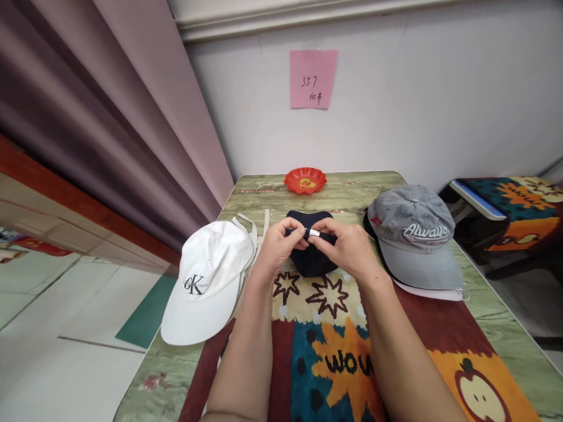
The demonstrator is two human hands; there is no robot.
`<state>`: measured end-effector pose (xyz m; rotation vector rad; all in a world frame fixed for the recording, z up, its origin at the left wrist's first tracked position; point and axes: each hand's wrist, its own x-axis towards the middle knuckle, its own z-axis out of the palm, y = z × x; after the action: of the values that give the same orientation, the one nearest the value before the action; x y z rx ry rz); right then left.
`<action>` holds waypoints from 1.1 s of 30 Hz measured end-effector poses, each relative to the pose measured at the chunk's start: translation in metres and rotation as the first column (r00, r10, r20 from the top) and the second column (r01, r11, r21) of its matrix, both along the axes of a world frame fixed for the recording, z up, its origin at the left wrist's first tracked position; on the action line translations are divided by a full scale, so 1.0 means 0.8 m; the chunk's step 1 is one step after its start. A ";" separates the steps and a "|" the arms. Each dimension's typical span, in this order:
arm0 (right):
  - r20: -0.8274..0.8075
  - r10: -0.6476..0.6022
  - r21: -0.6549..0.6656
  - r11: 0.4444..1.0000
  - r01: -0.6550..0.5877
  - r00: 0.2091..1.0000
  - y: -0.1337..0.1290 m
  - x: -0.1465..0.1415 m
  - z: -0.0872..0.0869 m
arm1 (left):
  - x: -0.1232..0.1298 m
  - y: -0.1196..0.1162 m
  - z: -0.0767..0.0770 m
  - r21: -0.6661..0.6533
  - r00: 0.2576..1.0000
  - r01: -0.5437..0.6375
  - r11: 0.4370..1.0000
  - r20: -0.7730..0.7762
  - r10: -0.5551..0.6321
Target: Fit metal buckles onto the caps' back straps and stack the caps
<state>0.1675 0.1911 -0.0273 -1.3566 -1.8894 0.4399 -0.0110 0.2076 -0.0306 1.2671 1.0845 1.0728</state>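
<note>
A dark navy cap (312,264) lies in the middle of the table on the patterned mat. Both my hands are at its strap (326,235), which has a small silvery buckle (314,232). My left hand (284,243) pinches the strap's left part between thumb and fingers. Just right of the buckle, my right hand (349,246) grips the strap the same way. The two hands' fingertips nearly meet, and they partly hide the cap's sides. A white cap with "CK" letters (211,275) rests to the left of my left forearm.
A grey cap (416,234) sits on other caps at the right. Behind stands a red scalloped dish (305,180). The colourful mat (303,369) covers part of the wooden-patterned table (250,196). A pink note (314,79) hangs on the wall; a curtain (145,94) borders the left.
</note>
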 end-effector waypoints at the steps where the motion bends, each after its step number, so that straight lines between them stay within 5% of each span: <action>1: -0.037 -0.006 -0.034 0.999 0.004 0.999 0.000 0.001 0.000 | -0.001 0.000 0.000 0.004 1.000 -0.006 1.000 -0.008 0.007; 8: -0.063 -0.001 -0.292 0.956 -0.018 0.998 -0.003 0.004 0.006 | -0.002 0.000 0.000 0.011 0.999 0.032 0.999 -0.035 -0.031; 13: -0.079 -0.038 -0.249 0.968 0.018 0.996 -0.005 -0.001 0.009 | -0.004 -0.001 0.002 0.064 0.994 0.035 0.997 -0.106 -0.028; 22: -0.077 -0.035 -0.194 0.981 0.019 0.996 -0.006 -0.007 0.009 | -0.003 -0.011 0.018 0.435 0.836 -0.021 0.900 -0.486 0.255; 28: -0.133 -0.012 -0.269 0.963 -0.025 0.991 -0.007 -0.006 0.012 | 0.000 -0.014 0.021 0.431 0.817 0.169 0.886 -0.564 0.118; 33: -0.188 0.036 -0.289 0.953 -0.090 0.982 -0.007 -0.003 0.013 | -0.005 -0.009 0.017 0.288 0.903 0.177 0.941 -0.429 -0.039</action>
<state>0.1654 0.1856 -0.0169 -1.3951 -1.7695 0.8795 -0.0150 0.2005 -0.0172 1.8632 1.1650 0.9366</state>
